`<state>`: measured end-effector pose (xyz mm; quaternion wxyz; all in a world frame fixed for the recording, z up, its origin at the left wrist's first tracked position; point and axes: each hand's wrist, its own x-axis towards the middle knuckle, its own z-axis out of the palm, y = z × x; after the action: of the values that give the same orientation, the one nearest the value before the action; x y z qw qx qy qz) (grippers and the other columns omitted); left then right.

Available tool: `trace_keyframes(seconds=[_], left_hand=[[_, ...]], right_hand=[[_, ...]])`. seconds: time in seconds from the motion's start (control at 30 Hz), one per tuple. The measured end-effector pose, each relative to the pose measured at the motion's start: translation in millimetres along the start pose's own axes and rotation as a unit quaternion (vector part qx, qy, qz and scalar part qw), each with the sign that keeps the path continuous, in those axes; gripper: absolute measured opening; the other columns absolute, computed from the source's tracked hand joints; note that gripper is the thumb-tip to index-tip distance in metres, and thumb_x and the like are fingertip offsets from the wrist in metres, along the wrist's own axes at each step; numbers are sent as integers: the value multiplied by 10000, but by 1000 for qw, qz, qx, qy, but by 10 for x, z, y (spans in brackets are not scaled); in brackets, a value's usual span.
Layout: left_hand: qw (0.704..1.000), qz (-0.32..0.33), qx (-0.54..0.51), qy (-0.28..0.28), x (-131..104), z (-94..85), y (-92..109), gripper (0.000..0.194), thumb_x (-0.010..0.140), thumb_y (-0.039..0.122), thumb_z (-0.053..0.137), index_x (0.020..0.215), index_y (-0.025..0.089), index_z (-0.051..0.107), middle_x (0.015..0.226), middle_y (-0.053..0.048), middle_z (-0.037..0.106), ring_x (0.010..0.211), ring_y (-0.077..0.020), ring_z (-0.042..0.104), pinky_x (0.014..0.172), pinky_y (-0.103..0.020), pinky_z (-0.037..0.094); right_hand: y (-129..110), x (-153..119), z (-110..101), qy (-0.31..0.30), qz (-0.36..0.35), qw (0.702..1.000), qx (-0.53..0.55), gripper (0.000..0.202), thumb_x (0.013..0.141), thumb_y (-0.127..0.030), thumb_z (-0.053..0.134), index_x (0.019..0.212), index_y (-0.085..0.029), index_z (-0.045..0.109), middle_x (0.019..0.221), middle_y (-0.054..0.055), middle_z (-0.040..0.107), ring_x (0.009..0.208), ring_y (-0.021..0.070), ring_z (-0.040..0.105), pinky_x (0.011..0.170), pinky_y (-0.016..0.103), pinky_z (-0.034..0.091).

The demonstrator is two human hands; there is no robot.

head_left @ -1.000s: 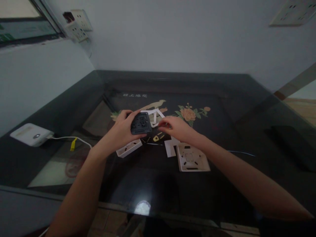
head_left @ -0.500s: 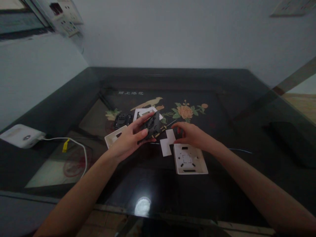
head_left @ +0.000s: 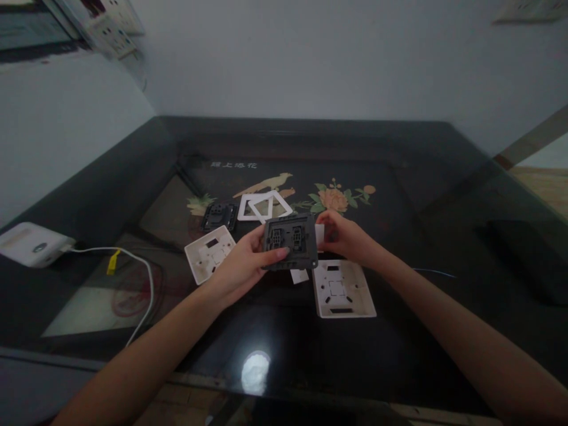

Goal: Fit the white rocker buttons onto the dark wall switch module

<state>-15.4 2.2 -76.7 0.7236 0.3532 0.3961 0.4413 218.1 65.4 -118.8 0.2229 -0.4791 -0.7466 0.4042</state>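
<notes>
My left hand (head_left: 242,260) grips a dark grey switch module (head_left: 293,236) by its left side, thumb across the front, where two square mechanisms show. Just right of it, my right hand (head_left: 348,239) pinches a small white rocker plate (head_left: 319,235) between thumb and fingers. Part of another white plate (head_left: 299,276) lies on the table below the module. A white back box (head_left: 341,290) rests below my right hand, its open side up. Beside my left hand is a second white back box (head_left: 206,251), lying at an angle.
Beyond my left hand lie a second dark module (head_left: 218,216) and two overlapping white frames (head_left: 270,207). At left, a white device (head_left: 35,244) trails a white cable (head_left: 142,266) with a yellow tag. The glossy dark table (head_left: 381,355) meets walls at the back and left.
My left hand has turned the module so its mechanisms face me, and moved it right. My right hand has picked up one of the two white plates from the table.
</notes>
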Motion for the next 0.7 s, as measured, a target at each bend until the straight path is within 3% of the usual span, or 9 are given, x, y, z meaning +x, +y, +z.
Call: trace_keyframes(seconds=[0.2, 0.33, 0.43, 0.57, 0.7], left_hand=[[998, -55, -33, 2, -70, 69, -72, 465, 760, 136, 778, 1170, 245, 586, 1123, -42, 730, 1036, -236, 706, 862, -340, 590], [994, -83, -62, -21, -114, 86, -100, 418, 805, 150, 747, 1174, 253, 579, 1153, -51, 713, 1024, -270, 706, 815, -438, 620], [992, -91, -76, -40, -132, 101, -120, 492, 751, 111, 791, 1178, 248, 588, 1131, -33, 725, 1041, -234, 703, 893, -398, 592], [996, -74, -33, -44, -157, 134, -151, 719, 593, 48, 870, 1221, 259, 591, 1191, -17, 719, 1156, -210, 660, 1012, -310, 503], [995, -62, 44, -72, -184, 170, -177, 707, 607, 122, 887, 1232, 269, 588, 1257, -36, 700, 1208, -261, 639, 1044, -379, 492]], right_hand=[[-34, -114, -76, 63, 29, 986, 155, 361, 780, -253, 661, 1100, -216, 499, 764, -29, 637, 675, 163, 674, 635, 329, 570], [-147, -389, -169, 133, 52, 966, 216, 405, 817, -302, 659, 1191, -238, 518, 792, -19, 644, 671, 151, 654, 591, 302, 568], [-198, -654, -147, 166, 81, 949, 255, 378, 838, -352, 678, 1185, -267, 556, 820, -10, 637, 692, 150, 643, 529, 270, 559], [-215, -887, -29, 158, 145, 889, 405, 356, 830, -366, 724, 1170, -351, 620, 892, -15, 646, 685, 131, 646, 470, 220, 552], [-270, -938, 45, 99, 164, 845, 499, 495, 723, -273, 828, 1176, -379, 659, 1058, -15, 672, 774, 113, 688, 649, 238, 620]])
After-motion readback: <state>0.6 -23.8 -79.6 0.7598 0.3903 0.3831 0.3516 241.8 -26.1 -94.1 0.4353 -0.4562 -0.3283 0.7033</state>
